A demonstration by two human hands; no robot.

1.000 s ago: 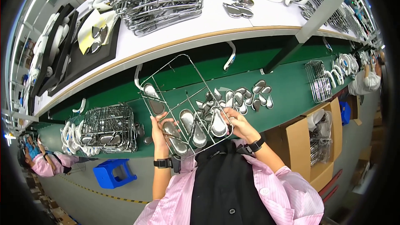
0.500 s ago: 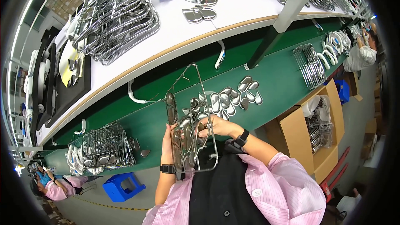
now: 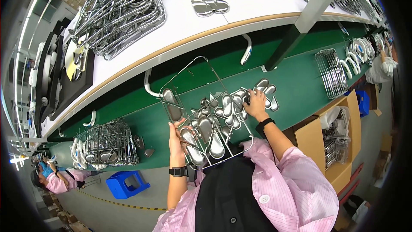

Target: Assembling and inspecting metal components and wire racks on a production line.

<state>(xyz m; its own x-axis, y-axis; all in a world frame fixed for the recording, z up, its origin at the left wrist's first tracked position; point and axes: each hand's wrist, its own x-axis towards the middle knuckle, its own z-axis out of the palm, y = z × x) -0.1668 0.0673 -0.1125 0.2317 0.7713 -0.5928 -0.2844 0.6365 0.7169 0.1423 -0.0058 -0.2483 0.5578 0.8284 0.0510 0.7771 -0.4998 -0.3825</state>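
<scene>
My left hand point(image 3: 177, 141) is closed round the left side of a chrome wire rack point(image 3: 183, 73), which is tilted up in front of my chest. Shiny oval metal plates point(image 3: 173, 105) sit along the rack's wires, some by my left fingers. Behind and partly seen through the wires, a heap of mirror-bright teardrop metal plates point(image 3: 228, 105) lies on the green bench. My right hand point(image 3: 257, 105) is over the right part of this heap, its fingers apart and bent down onto the plates. No plate shows lifted in it.
Stacked wire racks point(image 3: 112, 146) stand on the green bench point(image 3: 296, 86) at left; more racks point(image 3: 331, 73) stand at right. An open cardboard box point(image 3: 310, 144) is beside the bench at right. A white shelf point(image 3: 189, 25) with a grey post overhangs the back. A blue stool point(image 3: 126, 184) stands lower left.
My right hand has left the rack and moved right to the heap of teardrop plates. The rack, still in my left hand, has turned so its oval plates show more broadly.
</scene>
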